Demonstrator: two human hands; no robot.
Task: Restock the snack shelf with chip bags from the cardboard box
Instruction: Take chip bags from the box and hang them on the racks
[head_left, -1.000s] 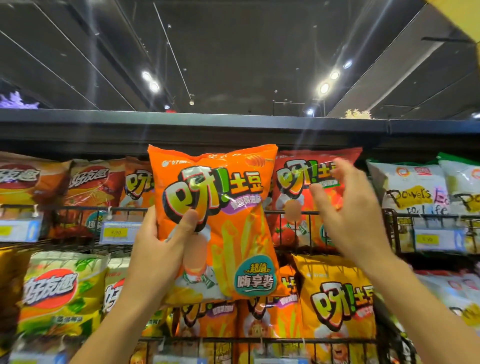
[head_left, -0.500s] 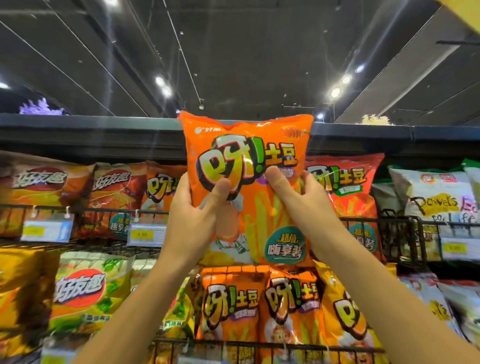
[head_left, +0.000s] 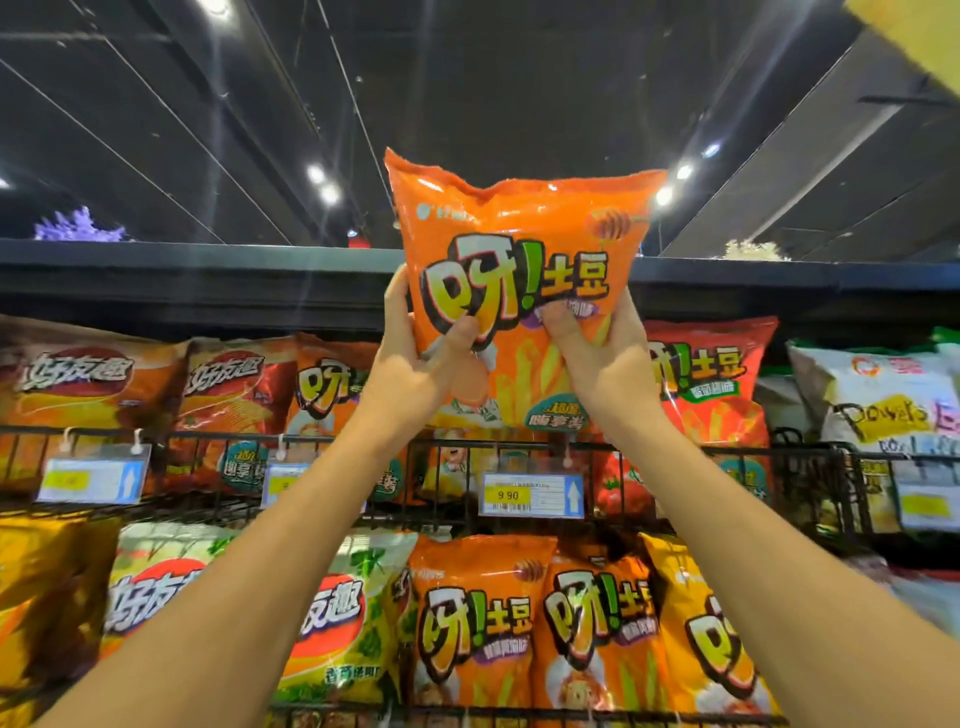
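- Head view: the left hand (head_left: 415, 376) and right hand (head_left: 605, 376) are each gripping a lower side of the orange chip bag (head_left: 524, 244), thumbs pressing into its front. The bag is hanging upright in the air before the top row, above the wire rail (head_left: 519, 443).
- Same view, the risk: going in too low, its bottom seam is likely catching the rail, or crowding the red bag (head_left: 717, 395) beside it.

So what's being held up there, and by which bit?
The orange chip bag. The left grip holds its left edge, the right grip its right edge, midway up, thumbs on the front.
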